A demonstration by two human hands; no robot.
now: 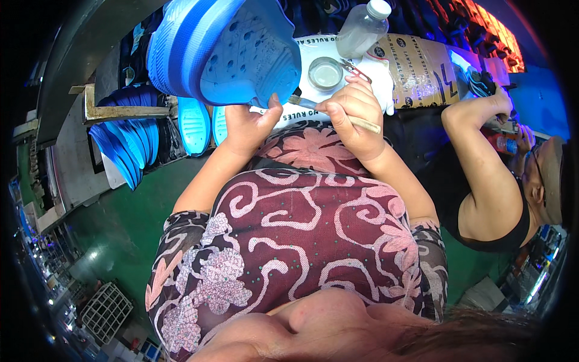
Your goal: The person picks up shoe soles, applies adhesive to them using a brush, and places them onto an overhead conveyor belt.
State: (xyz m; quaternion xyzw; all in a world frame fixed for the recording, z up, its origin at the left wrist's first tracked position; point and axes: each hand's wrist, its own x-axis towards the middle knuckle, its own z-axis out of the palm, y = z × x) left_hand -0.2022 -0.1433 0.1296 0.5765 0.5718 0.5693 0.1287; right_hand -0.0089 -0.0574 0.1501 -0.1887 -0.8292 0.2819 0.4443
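My left hand [248,125] grips a large blue shoe sole [250,60] by its near edge, thumb on the rim. The sole is tilted up, with its hollow, pitted inner face toward the right. In my right hand [360,117] is a brush [306,104] with a pale handle, held between thumb and fingers. Its bristle end points left and reaches the sole's near rim; whether it touches is hard to tell. Just beyond my right hand stands a small round glass dish [325,73] of cloudy liquid. Behind it is a clear bottle [363,33] with a white cap.
White printed sheeting [310,45] and cardboard [416,75] cover the work surface. A red-handled tool [357,71] lies beside the dish. More blue soles [194,127] lie at left, near a wooden bar [123,113]. Another person's arm [488,175] is close at right.
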